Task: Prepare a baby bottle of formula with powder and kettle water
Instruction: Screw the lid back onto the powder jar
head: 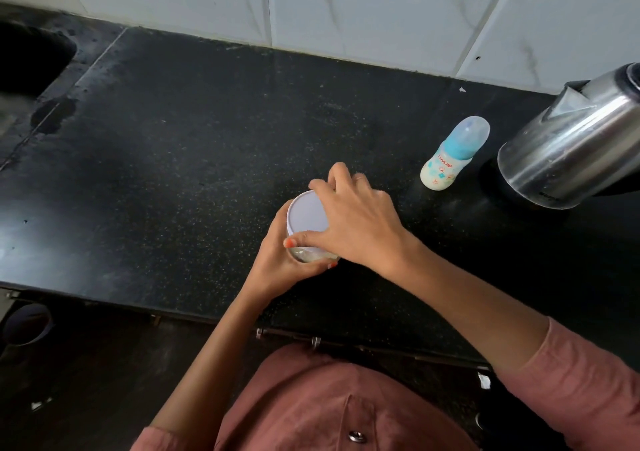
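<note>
On the black speckled stone counter (173, 145), below white wall tiles (363, 17), we see the left hand (284, 267) gripping an upright clear white-lidded jar (306, 216) and the right hand (360, 223) clasping its lid. The blue-capped baby bottle (453, 154) stands upright beside the steel kettle (571, 145).

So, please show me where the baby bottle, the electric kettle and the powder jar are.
baby bottle (440, 171), head view, on its printed body.
electric kettle (571, 149), head view, on its steel side.
powder jar (306, 215), head view, on its white lid's flat top.
</note>
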